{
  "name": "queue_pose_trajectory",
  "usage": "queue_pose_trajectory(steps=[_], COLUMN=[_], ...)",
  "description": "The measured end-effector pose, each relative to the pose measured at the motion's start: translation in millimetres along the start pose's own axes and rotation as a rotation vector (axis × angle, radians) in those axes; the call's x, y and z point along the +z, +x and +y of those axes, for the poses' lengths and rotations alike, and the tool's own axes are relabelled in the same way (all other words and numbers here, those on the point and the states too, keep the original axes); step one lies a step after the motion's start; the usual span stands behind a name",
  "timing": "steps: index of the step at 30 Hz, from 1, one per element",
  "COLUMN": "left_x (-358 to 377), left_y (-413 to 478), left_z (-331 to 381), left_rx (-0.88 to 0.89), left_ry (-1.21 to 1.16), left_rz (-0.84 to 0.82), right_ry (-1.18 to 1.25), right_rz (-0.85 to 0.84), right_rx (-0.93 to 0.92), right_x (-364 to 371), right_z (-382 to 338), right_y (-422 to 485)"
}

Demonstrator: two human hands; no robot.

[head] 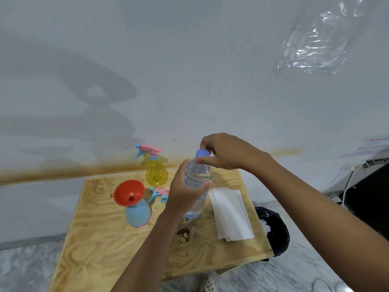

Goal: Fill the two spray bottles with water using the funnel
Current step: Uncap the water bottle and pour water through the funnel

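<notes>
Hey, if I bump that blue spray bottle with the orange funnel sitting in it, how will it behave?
The blue spray bottle is opaque plastic; if unfilled, probably light and easily shoved. The wide orange funnel sits tilted in its neck, so likely top-heavy and apt to tip. Its broad base may help a little.

Your water bottle [199, 173] is clear, its cap [202, 153] blue. On the table [101, 239], pale wood with swirling grain, you see at ten o'clock an orange-red funnel [128, 192] and a light blue spray bottle [137, 213] with a pink base, at twelve a yellow spray bottle [156, 172] with pink-and-blue trigger [148, 150], at three white paper [230, 213].
</notes>
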State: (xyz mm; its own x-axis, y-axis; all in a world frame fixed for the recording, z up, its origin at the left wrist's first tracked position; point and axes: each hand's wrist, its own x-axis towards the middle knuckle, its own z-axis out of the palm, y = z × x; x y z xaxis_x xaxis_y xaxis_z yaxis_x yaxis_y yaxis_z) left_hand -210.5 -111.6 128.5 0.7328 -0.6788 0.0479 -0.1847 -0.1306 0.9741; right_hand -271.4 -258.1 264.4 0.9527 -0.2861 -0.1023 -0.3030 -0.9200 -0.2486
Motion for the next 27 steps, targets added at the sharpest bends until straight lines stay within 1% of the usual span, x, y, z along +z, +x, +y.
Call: queue_pose_trajectory(steps=[3,5,8,10,11,13,15,17,19,21,22,24,27], left_x=[-0.4,-1.4,-1.6,-1.0,-0.8,-0.9,-0.8,-0.8,-0.7,-0.9,-0.9,-0.7,-0.2], left_y=[0.0,-0.1,-0.3,0.1,0.2,1.0,0.7,0.5,1.1,1.1,0.9,0.4,-0.4], left_z=[2.2,1.1,0.7,-0.5,-0.8,-2.2,-2.8,-2.8,-3.1,-2.9,-2.3,-2.3,-2.7], left_rx=[-0.004,0.004,0.011,0.016,0.017,0.019,0.026,0.03,0.037,0.042,0.043,0.045,0.048], left_ry=[-0.002,-0.003,0.013,0.022,0.028,0.026,0.029,0.037,0.038,0.044,0.044,0.036,0.021], left_rz=[0.006,0.005,0.0,0.007,0.009,0.01,0.011,0.014,0.013,0.009,0.007,0.006,0.01], right_ry=[-0.003,0.01,0.083,0.104,0.099,0.093,0.096,0.125,0.147,0.112,0.091,0.111,0.155], right_rz=[-0.061,-0.097,-0.071,-0.017,0.008,0.006,-0.055,-0.096,-0.072,-0.022,-0.006,-0.013,-0.093], right_rx=[-0.131,-0.17,-0.076,-0.006,-0.003,-0.053,-0.125,-0.144,-0.064,0.048,0.072,0.046,-0.05], right_x=[-5.8,-11.4,-11.4,-7.4,-6.2,-7.7,-13.8,-18.5,-16.3,-9.0,-5.6,-3.6,-12.2], right_z=[2.3,4.4,3.7,3.8,4.1,5.6,7.8,7.8,5.2,2.5,1.9,1.7,3.8], right_y=[-0.3,0.6,-0.2,1.1,1.9,2.0,0.0,-2.6,-3.7,-1.9,-0.7,-0.6,-5.4])
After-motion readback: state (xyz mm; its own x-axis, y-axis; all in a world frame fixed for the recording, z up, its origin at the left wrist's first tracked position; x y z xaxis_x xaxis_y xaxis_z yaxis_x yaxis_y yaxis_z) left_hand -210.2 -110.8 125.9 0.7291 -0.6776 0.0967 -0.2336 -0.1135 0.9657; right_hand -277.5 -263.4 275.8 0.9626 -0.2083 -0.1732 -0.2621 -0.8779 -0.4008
